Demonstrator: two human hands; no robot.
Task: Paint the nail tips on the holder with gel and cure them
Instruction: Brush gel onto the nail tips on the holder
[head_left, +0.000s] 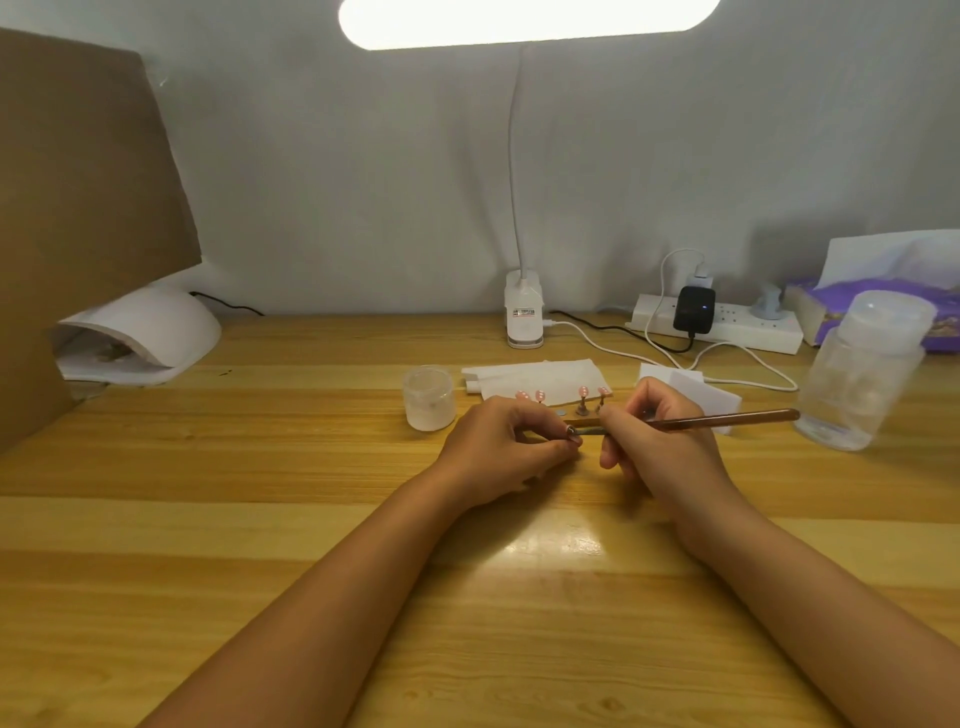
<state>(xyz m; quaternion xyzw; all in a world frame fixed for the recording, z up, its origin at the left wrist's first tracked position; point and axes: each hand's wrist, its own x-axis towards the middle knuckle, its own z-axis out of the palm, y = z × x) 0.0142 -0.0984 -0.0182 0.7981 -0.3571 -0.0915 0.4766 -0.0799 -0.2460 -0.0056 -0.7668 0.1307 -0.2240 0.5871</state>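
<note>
Head cam view, looks like we're mid-painting. The left hand (506, 447) is pinched shut around one nail tip (573, 431), held low over the bench (260, 519). The right hand (654, 441) grips the brush (727, 417) like a pen, bristle end right on that tip.

Just behind the hands, four other tips (583, 392) stand upright on little stands by a tissue (535, 376). They're pink with pale dots, so I'd guess those are already coated. The held tip looks darker and glossy, but it's too small to tell how well it's covered.

The gel jar (429, 400) sits open, near the left hand. The curing lamp (150, 327) is well off to the left, and I can't tell what's inside. So I reckon curing is still to come, at least for this tip.
</note>
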